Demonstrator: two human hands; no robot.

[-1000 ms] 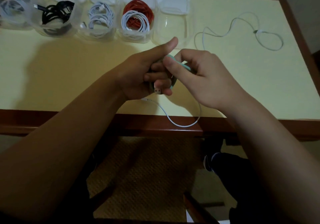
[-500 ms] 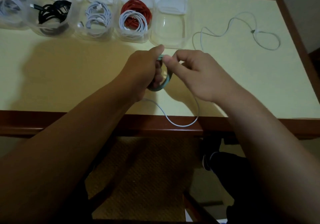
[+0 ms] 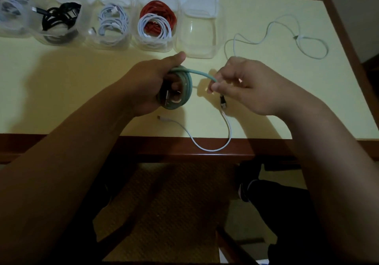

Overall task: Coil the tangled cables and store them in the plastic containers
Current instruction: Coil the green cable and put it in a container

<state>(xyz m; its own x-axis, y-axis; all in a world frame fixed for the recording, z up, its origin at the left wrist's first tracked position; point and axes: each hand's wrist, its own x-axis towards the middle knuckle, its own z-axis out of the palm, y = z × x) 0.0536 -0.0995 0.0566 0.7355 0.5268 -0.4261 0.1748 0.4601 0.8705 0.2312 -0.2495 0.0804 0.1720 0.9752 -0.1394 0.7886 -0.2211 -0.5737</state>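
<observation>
Two bare forearms, sleeveless to the frame edge; left hand [image 3: 151, 86] and right hand [image 3: 252, 88] without rings, watch or gloves. Dark trousers [image 3: 283, 213] worn; dark shoe [image 3: 245, 191] with pale trim.

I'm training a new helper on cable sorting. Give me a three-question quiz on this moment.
1. True or false: the left hand grips the coiled green cable.
2. What does the right hand pinch? A) a red cable B) the green cable's free end C) a lid
3. Which container in the row holds no cable?

Key: 1 true. 2 B. 3 the rightmost container, beside the one holding red and white cables.
</observation>
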